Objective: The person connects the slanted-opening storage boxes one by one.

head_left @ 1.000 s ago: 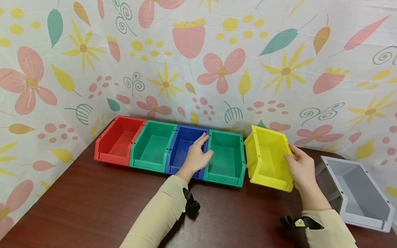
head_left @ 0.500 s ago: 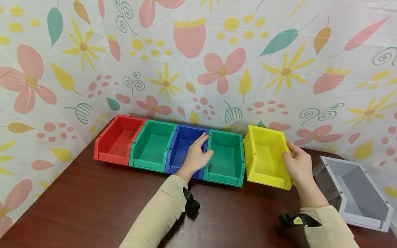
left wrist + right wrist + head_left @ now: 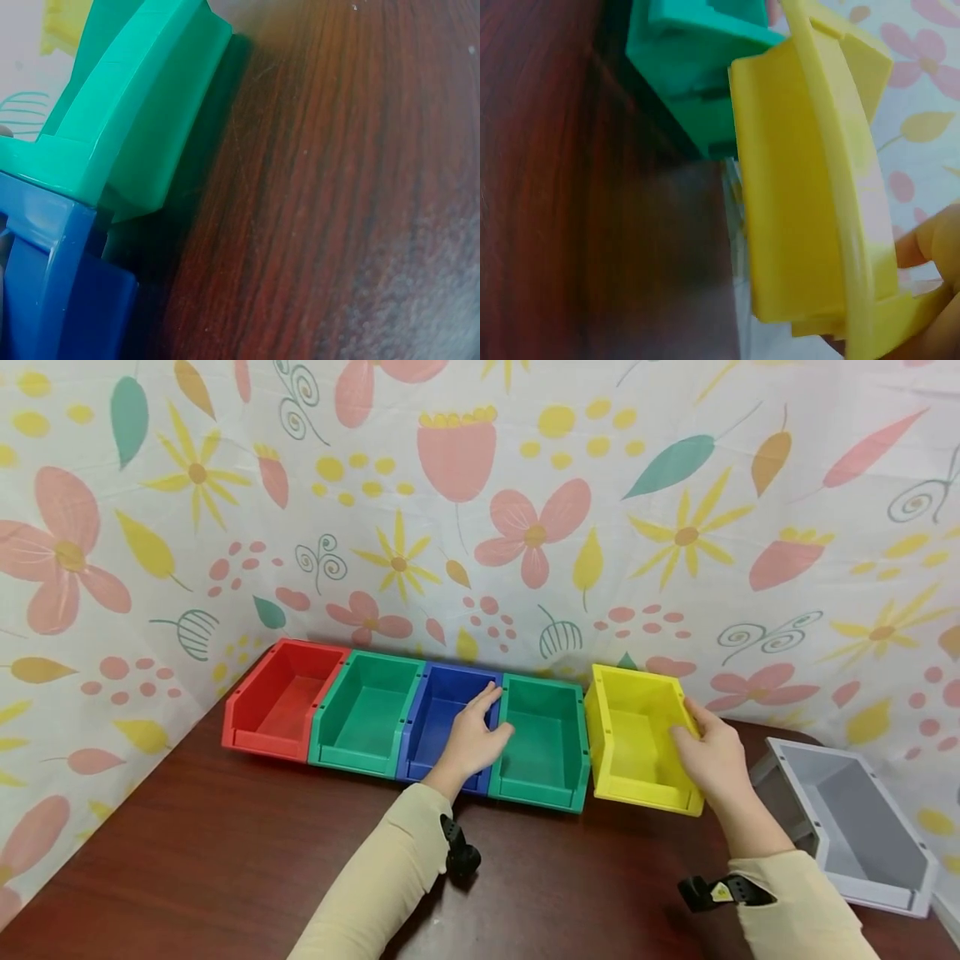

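Note:
My right hand point(image 3: 712, 752) holds the yellow storage bin point(image 3: 641, 739) by its right side wall, thumb inside and fingers outside. The yellow bin is tilted and raised off the table, close beside the right-hand green bin point(image 3: 540, 743). In the right wrist view the yellow bin point(image 3: 795, 195) overlaps the green bin point(image 3: 686, 67). My left hand point(image 3: 472, 735) straddles the adjoining walls of the blue bin point(image 3: 438, 702) and that green bin, fingers on the blue side and thumb over the green. In the left wrist view the hand is mostly cut off.
Left of the blue bin, another green bin point(image 3: 367, 714) and a red bin point(image 3: 285, 697) continue the row along the patterned wall covering point(image 3: 450, 485). A grey bin point(image 3: 855, 822) sits at the right on the brown table point(image 3: 225, 860).
My right hand has brought the yellow bin slightly left, nearer the green bin, and it leans less. My left hand has stayed in place.

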`<state>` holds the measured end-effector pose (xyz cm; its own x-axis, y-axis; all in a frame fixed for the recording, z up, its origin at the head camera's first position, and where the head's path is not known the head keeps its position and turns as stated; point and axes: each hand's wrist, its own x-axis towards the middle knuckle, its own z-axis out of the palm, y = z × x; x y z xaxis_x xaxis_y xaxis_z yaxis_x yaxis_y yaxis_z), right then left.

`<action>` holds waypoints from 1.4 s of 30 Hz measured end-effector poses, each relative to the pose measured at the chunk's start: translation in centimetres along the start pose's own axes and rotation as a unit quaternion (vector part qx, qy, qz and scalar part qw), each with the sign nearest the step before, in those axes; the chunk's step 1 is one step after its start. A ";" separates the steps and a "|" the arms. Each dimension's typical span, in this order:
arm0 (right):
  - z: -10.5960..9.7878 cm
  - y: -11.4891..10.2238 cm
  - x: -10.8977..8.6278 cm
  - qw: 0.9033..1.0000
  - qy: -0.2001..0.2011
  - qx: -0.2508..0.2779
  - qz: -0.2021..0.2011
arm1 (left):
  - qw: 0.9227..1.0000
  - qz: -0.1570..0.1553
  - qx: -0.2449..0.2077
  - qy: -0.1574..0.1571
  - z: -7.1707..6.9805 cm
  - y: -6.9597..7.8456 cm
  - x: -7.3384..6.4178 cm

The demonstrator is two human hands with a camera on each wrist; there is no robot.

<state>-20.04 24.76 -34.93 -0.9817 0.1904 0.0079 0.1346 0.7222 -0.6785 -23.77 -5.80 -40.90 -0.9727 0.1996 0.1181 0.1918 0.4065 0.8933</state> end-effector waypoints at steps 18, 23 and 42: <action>3.4 -5.3 0.6 0.965 -0.046 -0.063 -0.250 | 1.000 -0.003 0.008 0.017 -0.6 0.1 0.2; 3.8 -5.0 0.9 0.966 -0.075 -0.055 -0.242 | 1.000 -0.001 0.007 0.015 -0.4 0.0 0.3; 4.0 -4.5 0.6 0.970 -0.095 -0.045 -0.218 | 1.000 -0.004 -0.001 0.005 0.1 0.0 0.1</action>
<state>-21.75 18.95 -34.77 -0.9538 -0.2664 0.1388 -0.2967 0.7637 -0.5734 -23.86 -5.68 -40.94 -0.9753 0.1880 0.1160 0.1848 0.4068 0.8946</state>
